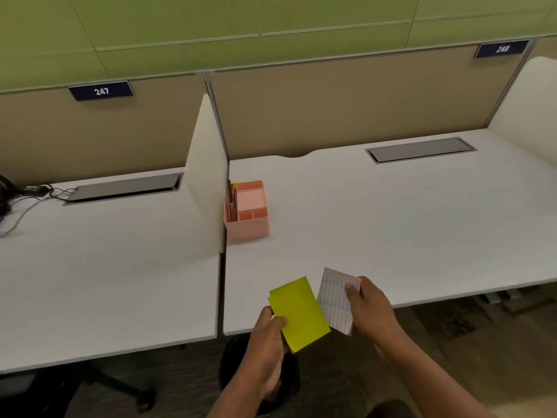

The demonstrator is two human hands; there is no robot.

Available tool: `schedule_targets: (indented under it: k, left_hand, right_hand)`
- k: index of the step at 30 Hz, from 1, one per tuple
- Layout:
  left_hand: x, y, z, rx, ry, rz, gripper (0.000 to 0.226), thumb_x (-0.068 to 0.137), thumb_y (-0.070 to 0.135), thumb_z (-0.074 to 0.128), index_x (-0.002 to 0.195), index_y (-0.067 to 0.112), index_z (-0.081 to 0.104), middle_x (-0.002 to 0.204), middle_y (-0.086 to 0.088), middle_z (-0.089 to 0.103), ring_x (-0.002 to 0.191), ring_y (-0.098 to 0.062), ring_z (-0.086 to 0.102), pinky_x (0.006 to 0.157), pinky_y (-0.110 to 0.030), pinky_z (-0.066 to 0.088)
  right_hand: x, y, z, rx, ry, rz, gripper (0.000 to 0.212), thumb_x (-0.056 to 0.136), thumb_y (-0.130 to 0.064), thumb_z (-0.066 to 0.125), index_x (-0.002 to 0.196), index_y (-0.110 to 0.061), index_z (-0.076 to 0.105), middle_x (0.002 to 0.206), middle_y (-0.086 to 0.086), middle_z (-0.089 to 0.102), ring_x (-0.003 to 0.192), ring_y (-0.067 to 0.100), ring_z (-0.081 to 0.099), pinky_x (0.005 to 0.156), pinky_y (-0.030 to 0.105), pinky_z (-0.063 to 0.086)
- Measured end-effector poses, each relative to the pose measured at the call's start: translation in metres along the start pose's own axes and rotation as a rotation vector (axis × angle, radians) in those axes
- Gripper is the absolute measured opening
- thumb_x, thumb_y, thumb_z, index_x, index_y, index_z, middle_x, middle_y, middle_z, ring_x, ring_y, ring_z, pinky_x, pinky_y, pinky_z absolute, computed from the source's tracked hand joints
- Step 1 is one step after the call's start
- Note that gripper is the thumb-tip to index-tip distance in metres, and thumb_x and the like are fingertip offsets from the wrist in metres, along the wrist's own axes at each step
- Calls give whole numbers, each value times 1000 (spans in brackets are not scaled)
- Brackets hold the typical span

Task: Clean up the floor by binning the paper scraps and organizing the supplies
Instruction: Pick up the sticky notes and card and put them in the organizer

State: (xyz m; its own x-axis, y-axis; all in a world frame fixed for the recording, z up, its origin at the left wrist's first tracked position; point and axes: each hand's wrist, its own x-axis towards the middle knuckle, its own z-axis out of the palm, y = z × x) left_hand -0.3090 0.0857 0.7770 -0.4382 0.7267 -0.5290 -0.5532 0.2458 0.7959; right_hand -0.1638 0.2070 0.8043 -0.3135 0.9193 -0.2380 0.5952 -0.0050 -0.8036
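dark bin (232, 366) — mostly hidden behind left hand (266, 336)

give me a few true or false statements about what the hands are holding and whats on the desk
1. The left hand holds yellow-green paper. True.
2. The right hand is empty. False: it holds a white printed sheet.
3. The pink organizer sits on the desk beside the white divider. True.
4. The organizer is completely empty. False: a few thin items stand in its left compartment.
5. The label above this desk reads 250. False: it reads 248.
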Motion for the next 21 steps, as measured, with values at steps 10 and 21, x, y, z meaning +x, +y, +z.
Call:
schedule_targets:
  k: [10, 21]
  left_hand:
    - [60, 57, -26, -8, 143, 89, 26, 99, 7, 40, 113, 18, 59, 110, -9, 69, 100, -30, 64, 81, -42, 53]
    - [150, 137, -1, 89, 279, 117, 17, 102, 19, 43, 108, 23, 59, 110, -2, 65, 104, -28, 61, 95, -49, 49]
  right_hand:
    - [88, -55, 26, -12, -209, -87, 11, 98, -20, 45, 98, -24, 55, 101, -4, 63, 96, 18, 61, 85, 45, 55]
    - [205, -122, 58, 91, -524, -148, 20, 101, -23, 43, 101, -23, 63, 92, -1, 67, 78, 12, 63, 59, 22, 51]
